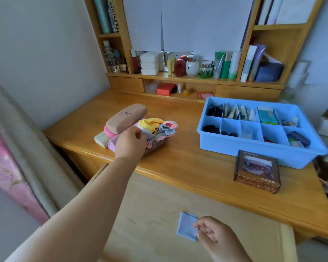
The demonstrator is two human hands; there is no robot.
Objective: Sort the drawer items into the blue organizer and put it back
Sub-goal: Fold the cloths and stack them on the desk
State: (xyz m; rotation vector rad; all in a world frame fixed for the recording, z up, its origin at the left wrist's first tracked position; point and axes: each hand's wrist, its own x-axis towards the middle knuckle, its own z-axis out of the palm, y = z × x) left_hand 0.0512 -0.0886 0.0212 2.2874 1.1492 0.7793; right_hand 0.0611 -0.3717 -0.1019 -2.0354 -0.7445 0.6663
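Observation:
The blue organizer (254, 148) stands on the desk at the right, its compartments holding dark round bits, sachets, a teal pack and small cases. My left hand (130, 143) reaches to a small basket (155, 147) of coloured cloths (155, 127) at desk centre-left and pinches a grey cloth there. A pink glasses case (126, 118) lies beside the pile. My right hand (214, 234) holds a folded light-blue cloth (186, 225) over the open drawer (159, 214) below the desk edge.
A brown patterned box (257, 172) sits near the desk's front edge, in front of the organizer. Bottles, jars and boxes line the back shelf (178, 76). A curtain (17, 148) hangs at the left. A small book (100, 138) lies under the case.

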